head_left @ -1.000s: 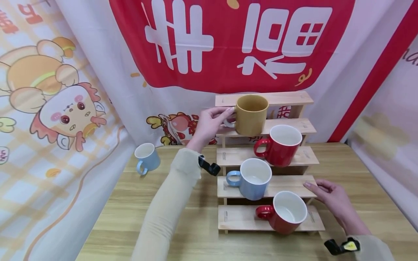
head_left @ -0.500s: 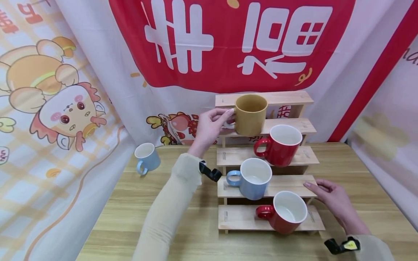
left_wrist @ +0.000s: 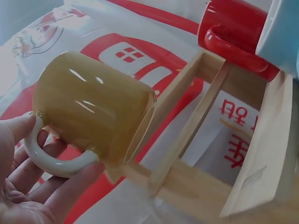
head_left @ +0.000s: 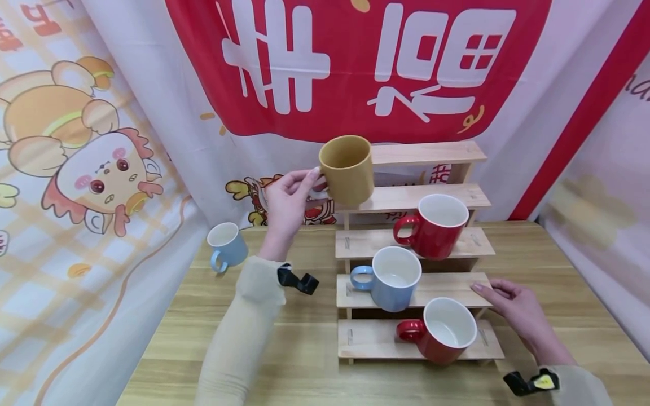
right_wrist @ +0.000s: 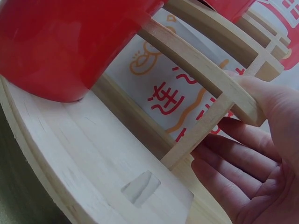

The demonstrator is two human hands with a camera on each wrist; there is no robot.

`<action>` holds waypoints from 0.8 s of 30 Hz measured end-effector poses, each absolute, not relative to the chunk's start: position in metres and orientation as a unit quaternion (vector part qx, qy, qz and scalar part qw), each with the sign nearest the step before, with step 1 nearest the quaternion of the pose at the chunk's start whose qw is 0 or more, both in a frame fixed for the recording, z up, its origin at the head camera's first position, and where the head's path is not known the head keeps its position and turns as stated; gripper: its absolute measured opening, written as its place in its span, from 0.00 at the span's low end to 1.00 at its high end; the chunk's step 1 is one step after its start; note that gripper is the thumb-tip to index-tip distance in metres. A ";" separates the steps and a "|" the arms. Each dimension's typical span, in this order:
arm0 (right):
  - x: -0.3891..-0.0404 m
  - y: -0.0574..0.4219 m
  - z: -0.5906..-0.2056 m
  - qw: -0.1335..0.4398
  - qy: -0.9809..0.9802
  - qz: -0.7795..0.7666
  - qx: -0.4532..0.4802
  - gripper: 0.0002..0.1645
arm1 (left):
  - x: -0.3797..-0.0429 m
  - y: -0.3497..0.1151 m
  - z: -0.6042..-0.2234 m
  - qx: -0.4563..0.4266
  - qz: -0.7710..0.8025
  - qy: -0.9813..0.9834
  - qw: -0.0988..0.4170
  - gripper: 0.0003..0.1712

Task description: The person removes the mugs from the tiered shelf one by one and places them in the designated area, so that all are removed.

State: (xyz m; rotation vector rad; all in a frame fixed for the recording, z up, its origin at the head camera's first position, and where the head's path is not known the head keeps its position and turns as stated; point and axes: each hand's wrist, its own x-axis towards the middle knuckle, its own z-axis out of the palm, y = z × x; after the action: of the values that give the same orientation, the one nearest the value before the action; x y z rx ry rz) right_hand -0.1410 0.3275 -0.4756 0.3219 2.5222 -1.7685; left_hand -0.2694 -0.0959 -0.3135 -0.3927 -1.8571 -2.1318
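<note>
My left hand (head_left: pixel 286 206) holds a mustard-yellow mug (head_left: pixel 350 175) by its white handle (left_wrist: pixel 60 165). The mug is raised at the upper left end of a stepped wooden rack (head_left: pixel 457 286), overlapping its top shelves in the head view. With the thumb on top and the fingers beneath, my right hand (head_left: pixel 520 313) grips the right end of the rack's second-lowest shelf. Upon the rack stand a red mug (head_left: pixel 439 234) on the middle shelf, a light-blue mug (head_left: pixel 395 285) on the shelf below, and another red mug (head_left: pixel 446 335) on the lowest. Their handles point left.
A second light-blue mug (head_left: pixel 228 248) stands at the back left of the wooden table (head_left: pixel 284 349), beyond my left forearm. Printed cloth (head_left: pixel 284 124) hangs behind the rack and along both sides.
My left hand has moved left with the yellow mug, bringing it off the second-highest shelf. My right hand has kept its place on the rack, and the other mugs stand as before.
</note>
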 end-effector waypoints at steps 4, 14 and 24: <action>-0.140 0.327 -0.475 0.018 0.810 -0.577 0.099 0.34 | -0.263 -0.120 -0.316 -0.116 -0.729 -0.653 0.168 0.21; -0.139 0.326 -0.475 0.030 0.820 -0.561 0.106 0.39 | -0.253 -0.180 -0.342 -0.082 -0.754 -0.606 0.241 0.18; -0.140 0.326 -0.474 0.021 0.800 -0.593 0.090 0.25 | -0.247 -0.209 -0.387 0.014 -0.760 -0.585 0.283 0.21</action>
State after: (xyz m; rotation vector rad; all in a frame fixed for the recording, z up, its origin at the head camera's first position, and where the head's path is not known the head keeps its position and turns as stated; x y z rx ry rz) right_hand -0.1398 0.3262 -0.4743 0.2794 2.4812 -1.8373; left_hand -0.2468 -0.2088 -0.3870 0.0370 -1.5676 -2.0341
